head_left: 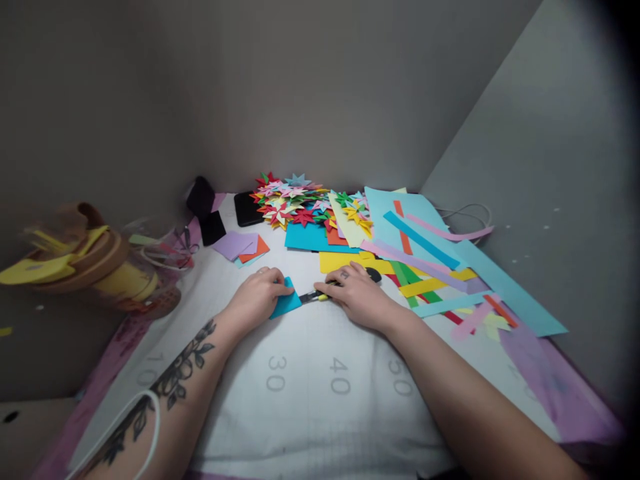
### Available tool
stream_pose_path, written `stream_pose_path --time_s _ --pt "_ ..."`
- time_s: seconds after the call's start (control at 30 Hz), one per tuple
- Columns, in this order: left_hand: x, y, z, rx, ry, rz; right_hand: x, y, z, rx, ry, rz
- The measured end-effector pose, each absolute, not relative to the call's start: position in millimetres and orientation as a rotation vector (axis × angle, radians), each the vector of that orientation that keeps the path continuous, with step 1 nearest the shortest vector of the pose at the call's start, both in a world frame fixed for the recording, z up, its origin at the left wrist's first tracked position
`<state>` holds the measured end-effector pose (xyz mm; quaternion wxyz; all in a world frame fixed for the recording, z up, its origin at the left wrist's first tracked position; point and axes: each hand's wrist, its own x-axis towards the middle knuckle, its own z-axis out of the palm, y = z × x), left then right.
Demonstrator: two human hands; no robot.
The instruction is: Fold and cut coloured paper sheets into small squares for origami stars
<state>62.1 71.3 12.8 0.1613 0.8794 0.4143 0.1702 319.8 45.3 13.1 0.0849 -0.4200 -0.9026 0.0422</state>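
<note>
My left hand (257,293) pinches a small piece of blue paper (287,305) against the white cloth, thumb lying over its upper part. Closed around a utility knife (323,295) with black and yellow parts, my right hand (357,293) rests just to the right. The knife's metal blade points left and meets the right edge of the blue paper; whether it lies under or inside a fold I cannot tell. Much of the knife's handle is hidden under my fingers. A black rounded object (373,275) shows behind the right hand.
Folded paper stars (290,203) are piled at the back beside a black phone (249,209). Purple paper squares (235,245) lie left of them. Paper strips (430,287) and light blue sheets (510,287) cover the right. A brown-rimmed container (115,267) stands left; a white cable (156,413) crosses my left forearm.
</note>
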Motion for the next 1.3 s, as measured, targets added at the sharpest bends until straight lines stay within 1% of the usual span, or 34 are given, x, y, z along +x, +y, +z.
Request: stream_pose_path --time_s 0.1,0.23,0.4,0.77,1.07,1.3 --pt "63.7 72.7 18.5 2.402 1.176 0.445 311.6 43.9 15.7 -1.21 -2.736 0.098" --pt "62.9 80.7 22.3 2.362 1.058 0.38 304.7 42.4 17.5 -1.203 -2.761 0.06" --pt "62.7 89.2 15.0 2.34 0.909 0.424 301.5 41.5 15.8 -1.221 -2.77 0.045" --pt "63.3 98.1 4.5 2.214 0.974 0.428 297.2 40.6 7.3 -1.365 -2.691 0.081" --pt "65.6 97.9 6.7 2.22 1.004 0.402 307.0 52.7 12.4 -1.198 -2.949 -0.097" --pt "70.8 94.4 14.2 2.207 1.068 0.359 301.4 43.9 9.9 -1.061 -2.972 -0.258"
